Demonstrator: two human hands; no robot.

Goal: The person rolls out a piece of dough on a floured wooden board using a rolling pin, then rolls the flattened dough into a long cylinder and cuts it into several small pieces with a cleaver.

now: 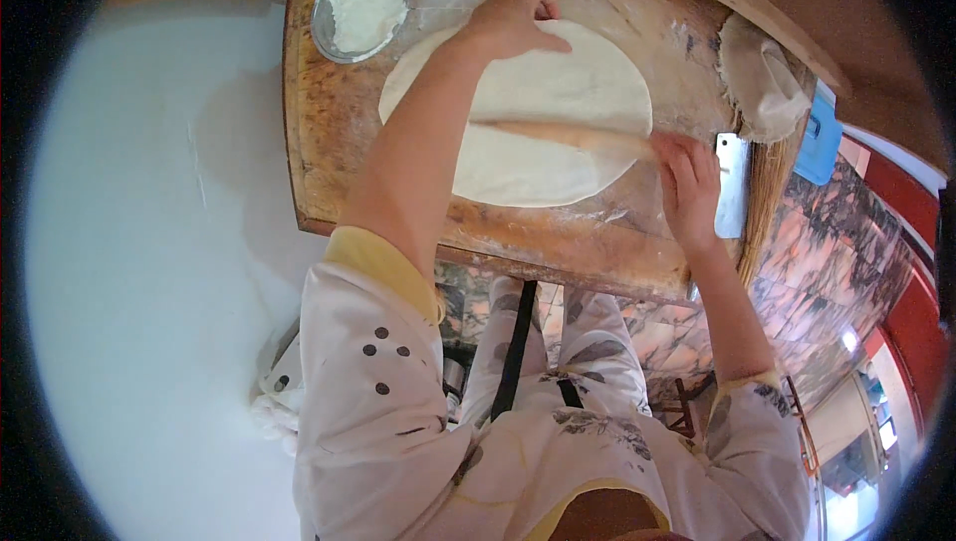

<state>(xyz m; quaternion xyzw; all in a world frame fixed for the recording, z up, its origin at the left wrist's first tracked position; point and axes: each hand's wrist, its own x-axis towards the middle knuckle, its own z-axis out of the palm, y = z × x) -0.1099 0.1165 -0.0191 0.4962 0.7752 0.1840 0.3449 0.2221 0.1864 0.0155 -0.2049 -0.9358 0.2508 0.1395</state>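
Head view: dough sheet (568,73), flat, rounded, on wooden board (339,143). Rolling pin (568,135), blurred, lies across dough; left end hidden by left forearm (413,163). Right hand (687,183): fingers curled over pin's right end, holding it. Left hand (513,25): partly open, thumb apart from bent fingers, at dough's far edge; contact unclear. Metal blade (732,188) just beside right hand.
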